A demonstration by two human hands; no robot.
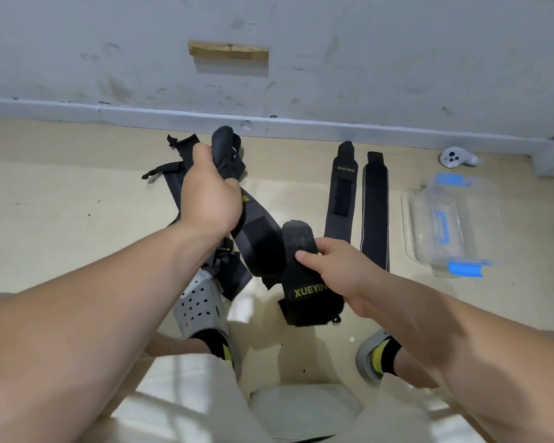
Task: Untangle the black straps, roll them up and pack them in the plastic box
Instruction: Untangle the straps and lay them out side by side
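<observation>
A bundle of tangled black straps [257,239] is gripped in the curled fingers of the left hand [210,195] and held above the floor [61,219]. One strap end [301,284], lettered in yellow, is pinched under the thumb of the right hand [338,271]. Two straightened straps [375,215] are laid flat, side by side, between the tangle and the clear plastic box [411,225] at the right.
</observation>
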